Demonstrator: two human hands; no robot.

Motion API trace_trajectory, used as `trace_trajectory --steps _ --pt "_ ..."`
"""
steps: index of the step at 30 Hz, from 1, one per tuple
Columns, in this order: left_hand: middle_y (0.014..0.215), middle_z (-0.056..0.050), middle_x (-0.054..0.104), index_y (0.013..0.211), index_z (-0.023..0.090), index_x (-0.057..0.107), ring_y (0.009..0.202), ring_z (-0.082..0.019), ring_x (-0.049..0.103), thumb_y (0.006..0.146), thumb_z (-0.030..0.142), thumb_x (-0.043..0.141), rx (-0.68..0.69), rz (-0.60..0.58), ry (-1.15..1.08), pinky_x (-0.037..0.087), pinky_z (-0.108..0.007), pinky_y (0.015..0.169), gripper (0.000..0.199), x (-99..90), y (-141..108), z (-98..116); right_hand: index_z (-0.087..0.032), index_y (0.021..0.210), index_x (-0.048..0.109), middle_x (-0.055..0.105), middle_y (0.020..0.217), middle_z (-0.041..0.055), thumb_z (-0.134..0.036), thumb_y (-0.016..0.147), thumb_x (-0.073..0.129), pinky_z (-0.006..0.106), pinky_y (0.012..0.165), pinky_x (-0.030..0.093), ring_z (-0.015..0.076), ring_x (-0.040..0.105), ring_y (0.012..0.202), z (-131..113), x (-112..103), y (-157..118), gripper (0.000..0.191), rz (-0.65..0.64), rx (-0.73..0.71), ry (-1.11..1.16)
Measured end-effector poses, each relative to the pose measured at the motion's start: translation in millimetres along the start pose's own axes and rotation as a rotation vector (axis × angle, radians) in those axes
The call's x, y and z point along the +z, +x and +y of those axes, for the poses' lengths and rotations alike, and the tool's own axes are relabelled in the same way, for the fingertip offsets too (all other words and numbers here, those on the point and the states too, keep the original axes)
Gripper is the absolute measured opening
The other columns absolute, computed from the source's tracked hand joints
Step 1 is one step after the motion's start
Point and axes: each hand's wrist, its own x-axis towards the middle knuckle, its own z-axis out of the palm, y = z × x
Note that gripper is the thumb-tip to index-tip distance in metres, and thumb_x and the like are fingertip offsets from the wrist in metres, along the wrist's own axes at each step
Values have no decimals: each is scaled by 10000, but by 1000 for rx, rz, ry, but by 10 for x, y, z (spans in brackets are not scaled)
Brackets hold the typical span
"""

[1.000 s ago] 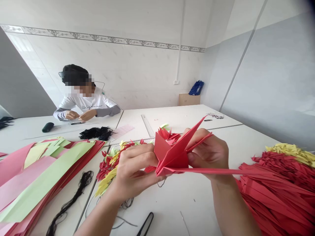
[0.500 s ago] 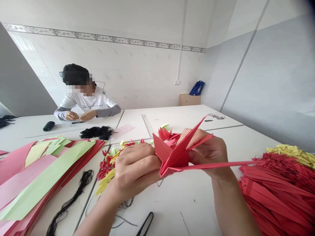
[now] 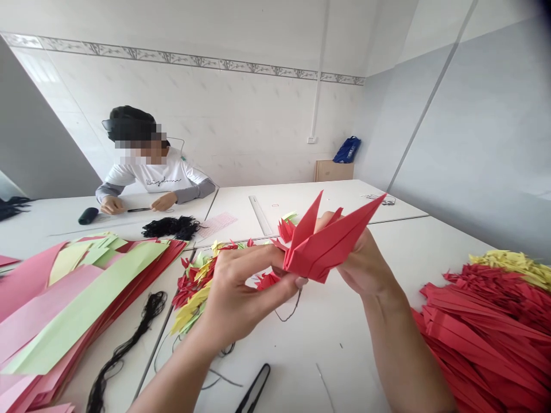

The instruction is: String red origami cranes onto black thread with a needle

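Observation:
A red origami crane point(image 3: 322, 248) is held up over the table, its pointed flaps standing out to the upper left and upper right. My left hand point(image 3: 236, 281) pinches its lower left corner between thumb and fingers. Behind its right side is my right hand point(image 3: 362, 265), closed on the crane, with the fingers largely hidden by the paper. Below and behind my left hand, a string of small red, yellow and green folded cranes point(image 3: 196, 287) lies on the table. Black tweezers point(image 3: 255, 389) and a thin needle point(image 3: 325, 385) rest near the front edge.
Colored paper sheets point(image 3: 86, 310) and a black thread hank point(image 3: 148, 321) lie left. Red folded strips point(image 3: 486, 338) and yellow pieces point(image 3: 499, 261) are heaped right. Across the table sits a person point(image 3: 159, 172), near black tassels point(image 3: 172, 228) and a ruler point(image 3: 260, 215).
The crane has turned in my hands: the long strip that pointed right is now up, and its broad side faces me. My left hand has shifted to a thumb-and-finger pinch.

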Motion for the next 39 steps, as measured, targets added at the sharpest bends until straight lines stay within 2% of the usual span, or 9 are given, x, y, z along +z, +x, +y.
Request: trace_trajectory --steps 10,18,21,23,26,29,34,39 --pt "636 17 700 781 188 706 516 -95 585 834 151 745 -119 12 -28 482 -219 477 75 14 21 59 -217 785 680 582 684 -16 -422 804 798 250 488 446 114 503 584 11 -31 1 237 24 51 -39" --pt "645 -8 709 760 182 706 599 -140 654 838 190 752 -195 -25 -69 520 -253 548 91 0 -4 48 -211 819 654 607 759 -8 -390 810 794 247 501 472 120 556 630 -20 -60 5 227 31 -51 -141" --pt "654 -11 707 755 180 704 598 -135 642 839 158 736 -189 -13 -55 508 -255 557 93 -10 1 11 -234 872 676 637 775 -4 -312 818 788 258 524 490 132 589 654 -41 -39 -13 148 84 -183 -248" --pt "662 -9 705 767 177 707 587 -121 622 845 139 716 -191 9 -25 497 -246 555 87 -22 14 -13 -258 914 693 653 783 1 -212 841 751 288 582 516 152 615 706 -47 -7 -27 105 147 -358 -381" --pt "664 -2 697 792 175 708 583 -107 601 848 142 701 -199 -5 14 492 -229 561 66 -51 33 -39 -277 958 702 657 757 6 -100 859 675 344 623 521 177 617 715 -49 48 -38 204 192 -602 -591" --pt "669 -9 695 792 171 706 586 -108 592 849 164 697 -210 -17 29 488 -226 557 57 -76 35 -47 -286 975 700 659 731 6 -86 850 660 364 584 509 192 605 675 -44 86 -39 239 209 -688 -693" --pt "637 -3 668 771 169 697 565 -102 563 857 160 685 -208 3 56 461 -222 527 88 -95 29 -30 -282 958 702 670 739 7 -103 854 666 365 590 522 184 605 661 -38 106 -57 210 220 -648 -648" --pt "683 9 691 820 182 708 593 -101 597 829 112 723 -153 -31 50 483 -224 563 72 -124 30 -11 -256 911 700 679 817 12 -199 832 754 286 577 524 155 623 715 -49 103 -58 111 185 -321 -378"
